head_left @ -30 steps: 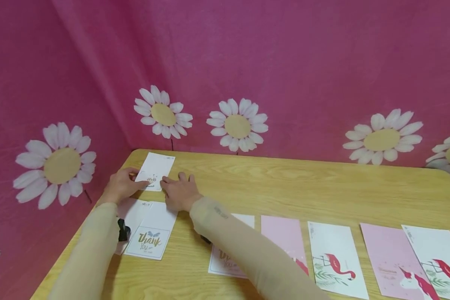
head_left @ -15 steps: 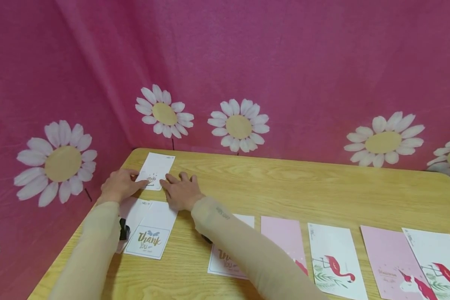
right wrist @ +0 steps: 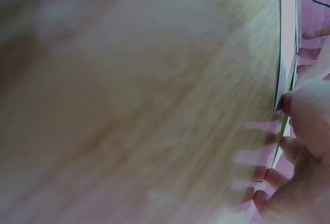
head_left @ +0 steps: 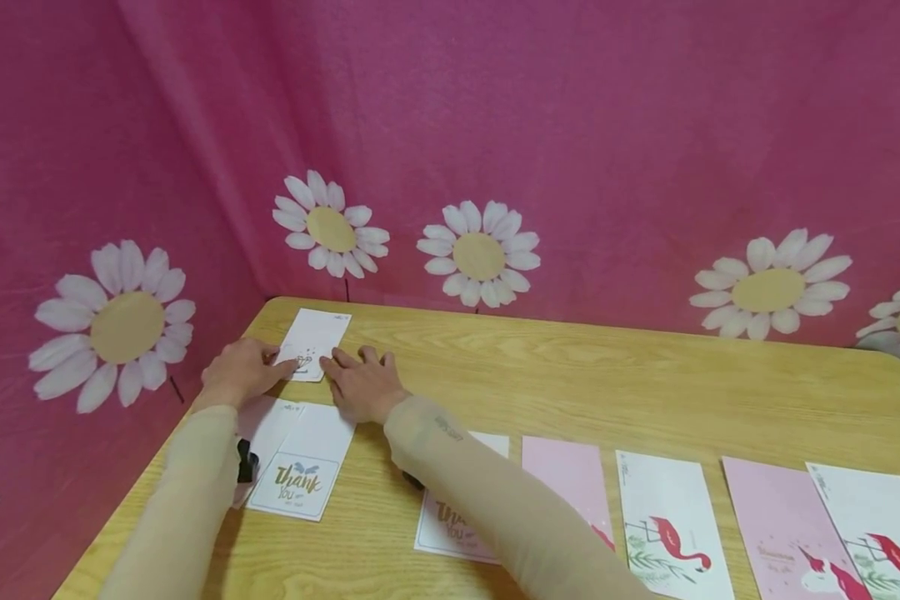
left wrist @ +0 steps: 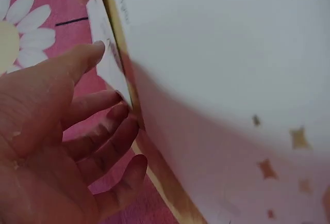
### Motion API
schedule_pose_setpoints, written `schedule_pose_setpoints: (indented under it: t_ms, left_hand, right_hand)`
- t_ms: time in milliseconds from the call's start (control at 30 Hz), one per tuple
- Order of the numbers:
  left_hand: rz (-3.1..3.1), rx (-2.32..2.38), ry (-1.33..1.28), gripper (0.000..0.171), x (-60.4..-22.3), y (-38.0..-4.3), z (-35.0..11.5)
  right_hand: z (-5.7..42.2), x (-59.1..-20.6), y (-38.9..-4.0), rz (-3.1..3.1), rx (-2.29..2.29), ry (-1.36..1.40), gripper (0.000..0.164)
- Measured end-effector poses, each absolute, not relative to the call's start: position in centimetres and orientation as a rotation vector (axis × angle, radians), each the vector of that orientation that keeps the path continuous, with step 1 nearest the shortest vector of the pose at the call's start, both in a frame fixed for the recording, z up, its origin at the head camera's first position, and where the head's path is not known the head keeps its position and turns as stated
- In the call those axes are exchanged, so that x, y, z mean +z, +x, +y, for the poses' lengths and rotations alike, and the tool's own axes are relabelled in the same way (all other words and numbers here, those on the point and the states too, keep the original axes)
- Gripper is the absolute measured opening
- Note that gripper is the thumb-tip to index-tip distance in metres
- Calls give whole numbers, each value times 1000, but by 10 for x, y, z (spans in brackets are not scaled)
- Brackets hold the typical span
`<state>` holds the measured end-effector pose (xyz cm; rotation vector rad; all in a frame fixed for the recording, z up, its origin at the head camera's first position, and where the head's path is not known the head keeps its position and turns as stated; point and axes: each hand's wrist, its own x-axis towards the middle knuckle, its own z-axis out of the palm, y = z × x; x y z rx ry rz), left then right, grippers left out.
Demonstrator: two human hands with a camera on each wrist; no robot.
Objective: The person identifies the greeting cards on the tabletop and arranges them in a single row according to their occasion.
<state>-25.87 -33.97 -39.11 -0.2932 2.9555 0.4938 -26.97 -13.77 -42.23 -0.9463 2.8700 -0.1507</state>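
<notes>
A white card (head_left: 318, 328) with a small flower drawing lies at the table's far left corner. My left hand (head_left: 236, 372) is at its left side, thumb over the card's lower part and the other fingers by its edge. In the left wrist view, the left hand (left wrist: 56, 126) has its fingers spread and slightly bent beside that card (left wrist: 109, 53). My right hand (head_left: 363, 383) touches the card's lower right edge with its fingertips. The right wrist view has the right hand (right wrist: 304, 167) with fingertips resting down on the tabletop by the card.
Nearer me, a "Thank you" card (head_left: 297, 479) overlaps another white card (head_left: 270, 421), partly behind my left wrist. To the right, a row holds another "Thank you" card (head_left: 450, 533), pink cards (head_left: 558, 462) and flamingo cards (head_left: 660, 492). A pink flowered curtain (head_left: 570, 125) borders the wooden table (head_left: 570, 367).
Both hands stay almost still at the far white card, which keeps its place. The head view has shifted very slightly.
</notes>
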Motion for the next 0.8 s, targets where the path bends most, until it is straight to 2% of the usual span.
schedule_pose_setpoints:
  t_ms: [200, 367, 533, 667, 800]
  left_hand:
    - [2892, 582, -257, 73, -386, -250, -351]
    - [2853, 588, -208, 68, -378, -225, -362]
    - [2837, 548, -170, 71, -374, -199, -369]
    - [2836, 509, -135, 76, -375, -182, -370]
    - [2834, 497, -94, 68, -379, -168, -367]
  right_hand:
    - [-131, -420, -273, 2894, -394, -946, 57]
    - [-125, -410, -269, 2858, -624, -981, 47]
    - [-122, -397, -260, 2823, -741, -1010, 37]
    - [-123, -393, -253, 2769, -747, -1027, 34]
    - [-126, -394, -246, 2738, -691, -1033, 35]
